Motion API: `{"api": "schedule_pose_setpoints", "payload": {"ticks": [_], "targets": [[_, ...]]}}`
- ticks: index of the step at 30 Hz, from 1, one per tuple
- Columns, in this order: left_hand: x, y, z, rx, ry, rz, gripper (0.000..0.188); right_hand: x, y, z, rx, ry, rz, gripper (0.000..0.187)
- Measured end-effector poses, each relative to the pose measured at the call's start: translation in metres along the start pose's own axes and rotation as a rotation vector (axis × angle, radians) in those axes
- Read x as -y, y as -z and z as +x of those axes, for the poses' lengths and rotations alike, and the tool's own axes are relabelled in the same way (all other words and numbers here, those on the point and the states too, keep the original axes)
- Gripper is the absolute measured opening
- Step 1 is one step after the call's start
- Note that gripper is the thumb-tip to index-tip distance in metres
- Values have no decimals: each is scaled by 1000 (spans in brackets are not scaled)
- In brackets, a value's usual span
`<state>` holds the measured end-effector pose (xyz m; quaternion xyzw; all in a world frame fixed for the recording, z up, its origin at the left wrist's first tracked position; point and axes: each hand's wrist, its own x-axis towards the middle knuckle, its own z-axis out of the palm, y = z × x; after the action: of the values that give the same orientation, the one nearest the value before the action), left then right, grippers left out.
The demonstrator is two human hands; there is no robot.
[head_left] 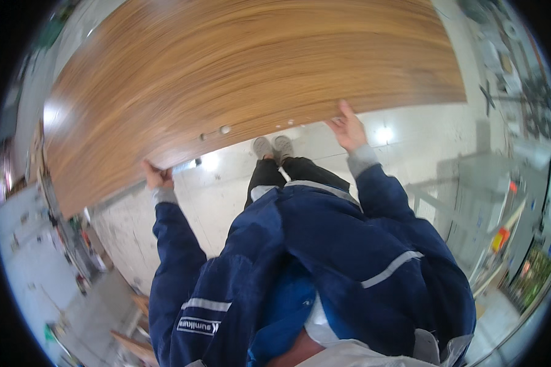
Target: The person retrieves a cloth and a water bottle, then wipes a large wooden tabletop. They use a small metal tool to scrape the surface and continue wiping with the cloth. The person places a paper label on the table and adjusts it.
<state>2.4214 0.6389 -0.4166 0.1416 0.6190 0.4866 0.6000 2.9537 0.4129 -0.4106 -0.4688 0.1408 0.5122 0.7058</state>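
A large wood-grain panel (257, 61) spreads across the upper half of the view, its near edge facing me. Two round holes, one of them (224, 129) bright, sit close to that edge between my hands. My left hand (158, 175) grips the near edge toward the left, thumb on top. Farther right, my right hand (349, 129) holds the same edge, thumb resting on the upper face. The fingers of both hands are mostly hidden under the panel.
Below lies a pale, shiny floor (373, 147), with my shoes (272, 147) under the panel's near edge. A cluttered bench (73, 244) runs along the left. At the right stand a glassy grey cabinet or frame (477, 196) and wheeled metal equipment (536, 104).
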Motion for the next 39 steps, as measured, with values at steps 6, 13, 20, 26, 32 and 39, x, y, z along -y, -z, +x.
{"api": "schedule_pose_setpoints", "payload": {"ticks": [6, 13, 20, 26, 32, 39], "targets": [[13, -6, -11, -39, -49, 7, 85, 1, -5, -32, 20, -71, -332, 65], [13, -3, -12, -210, 69, 216, 97, -80, -113, -88, 651, -276, -1231, 40], [55, 47, -17, 161, -23, 274, 78, -243, -315, -92, 1379, 906, -1717, 60], [110, 248, -61, -16, 133, 730, 61, -350, -359, -70, 907, 1233, -2261, 78], [150, 502, -149, -661, 480, 638, 59, -351, -355, -30, 226, 1257, -2268, 75], [148, 569, -145, -842, 608, -115, 45, -379, -378, -51, -183, 1268, -2237, 73]]}}
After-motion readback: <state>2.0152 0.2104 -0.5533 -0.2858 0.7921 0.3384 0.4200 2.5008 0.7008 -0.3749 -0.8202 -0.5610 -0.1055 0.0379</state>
